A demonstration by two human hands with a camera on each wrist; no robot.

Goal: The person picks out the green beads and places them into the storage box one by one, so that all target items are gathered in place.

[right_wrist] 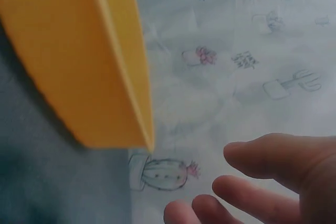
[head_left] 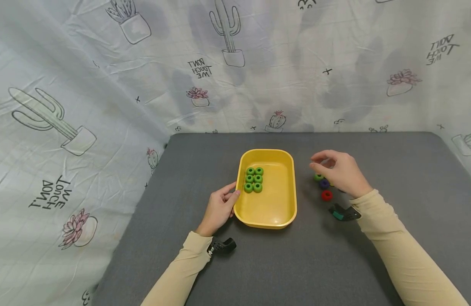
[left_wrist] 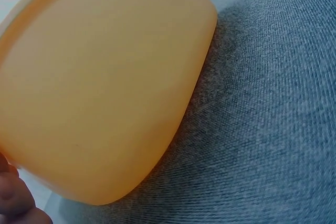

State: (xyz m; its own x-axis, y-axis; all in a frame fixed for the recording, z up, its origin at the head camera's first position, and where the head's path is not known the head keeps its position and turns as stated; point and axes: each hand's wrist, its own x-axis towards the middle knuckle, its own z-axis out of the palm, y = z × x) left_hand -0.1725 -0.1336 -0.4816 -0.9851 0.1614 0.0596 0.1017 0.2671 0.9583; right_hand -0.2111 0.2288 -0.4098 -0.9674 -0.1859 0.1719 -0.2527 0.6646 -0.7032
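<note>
A yellow plastic tray [head_left: 275, 187] stands on the grey table. Inside it, along the left side, several green ring-shaped beads [head_left: 258, 187] form two columns. My left hand [head_left: 217, 210] grips the tray's left edge, thumb over the rim; the left wrist view shows the tray's outer wall [left_wrist: 105, 87] and a bit of the fingers [left_wrist: 18, 198]. To the right of the tray, my right hand [head_left: 344, 172] hovers above loose beads: a green bead [head_left: 318, 177], a dark blue bead [head_left: 324, 183] and a red bead [head_left: 327, 195]. Its thumb and fingers [right_wrist: 262, 153] are apart, holding nothing. The hand partly hides the beads.
A pale curtain [head_left: 254, 85] printed with cacti hangs behind the grey table [head_left: 281, 267] and along its left side. Dark straps [head_left: 344, 213] are on both wrists.
</note>
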